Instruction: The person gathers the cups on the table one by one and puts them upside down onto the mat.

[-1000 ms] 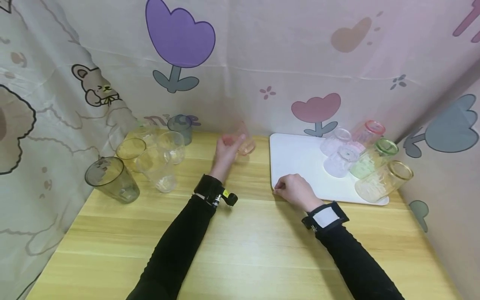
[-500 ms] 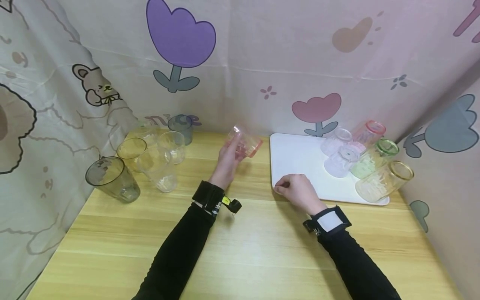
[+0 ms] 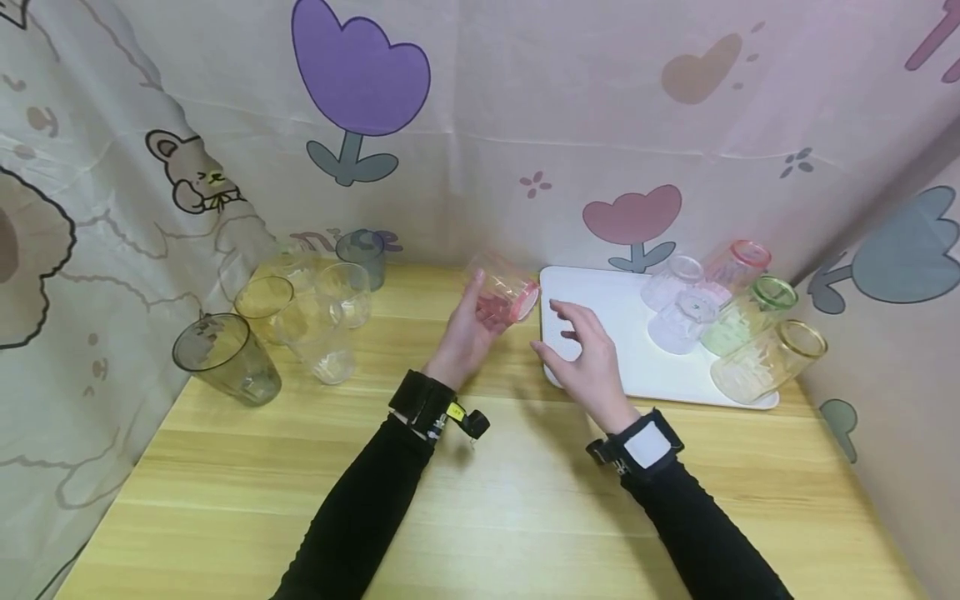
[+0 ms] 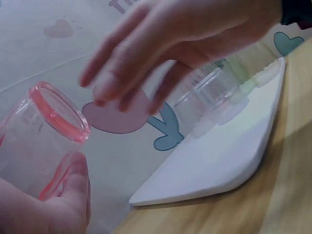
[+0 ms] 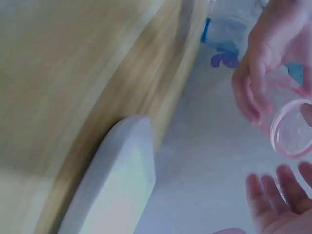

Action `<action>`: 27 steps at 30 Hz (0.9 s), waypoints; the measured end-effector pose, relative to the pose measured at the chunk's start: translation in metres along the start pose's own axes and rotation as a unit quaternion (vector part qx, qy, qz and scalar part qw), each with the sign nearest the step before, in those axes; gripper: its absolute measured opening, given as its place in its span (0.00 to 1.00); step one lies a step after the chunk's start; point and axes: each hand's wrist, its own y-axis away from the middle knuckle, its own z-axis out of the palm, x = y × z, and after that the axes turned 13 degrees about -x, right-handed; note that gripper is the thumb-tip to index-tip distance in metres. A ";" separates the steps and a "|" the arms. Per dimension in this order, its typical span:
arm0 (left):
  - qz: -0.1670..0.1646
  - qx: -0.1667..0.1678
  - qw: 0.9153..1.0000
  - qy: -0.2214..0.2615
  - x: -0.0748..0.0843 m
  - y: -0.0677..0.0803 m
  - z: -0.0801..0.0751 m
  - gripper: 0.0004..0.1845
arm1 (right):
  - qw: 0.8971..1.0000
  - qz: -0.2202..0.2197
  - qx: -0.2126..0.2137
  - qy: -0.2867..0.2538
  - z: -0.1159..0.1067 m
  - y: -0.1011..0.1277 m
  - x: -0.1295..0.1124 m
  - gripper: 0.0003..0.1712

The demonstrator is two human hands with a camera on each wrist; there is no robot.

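Head view: the left hand (image 3: 465, 333) is gripping a pink glass (image 3: 504, 287), its thumb and fingers curling round the wall. The glass is hanging tilted above the tabletop (image 3: 487, 508), between its far edge and the tray's left edge, with its pink-ringed end facing the right hand (image 3: 590, 360). That hand is hovering over the near left corner of the white tray (image 3: 585, 292), fingers and thumb spreading apart, just beside the glass and apart from it. The tray is lying near the tabletop's far edge. Along its right side a red-rimmed glass (image 3: 735, 268), a green glass (image 3: 746, 315), an amber glass (image 3: 761, 367) and two pale lilac glasses (image 3: 681, 321) are standing close together. Toward the tabletop's far left corner, a yellow glass (image 3: 264, 310), a blue-grey glass (image 3: 365, 258) and several clear glasses are clustering, while a dark grey glass (image 3: 232, 367) is standing by the left edge. Behind, a printed curtain (image 3: 487, 192) is hanging.
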 end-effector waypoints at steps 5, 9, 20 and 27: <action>-0.011 -0.009 1.000 0.015 -0.010 0.002 0.001 0.40 | 0.999 -0.034 0.013 0.023 0.007 -0.007 -0.002 0.50; -0.017 -0.027 0.999 0.006 -0.019 0.004 0.002 0.37 | 0.997 -0.059 0.011 0.048 0.012 -0.012 -0.002 0.55; -0.030 -0.076 0.996 -0.032 -0.034 0.005 0.006 0.36 | 0.992 -0.105 0.024 0.068 0.018 -0.013 0.004 0.53; -0.050 -0.083 0.995 -0.034 -0.037 0.006 0.008 0.39 | 0.992 -0.107 0.031 0.063 0.013 -0.009 0.005 0.51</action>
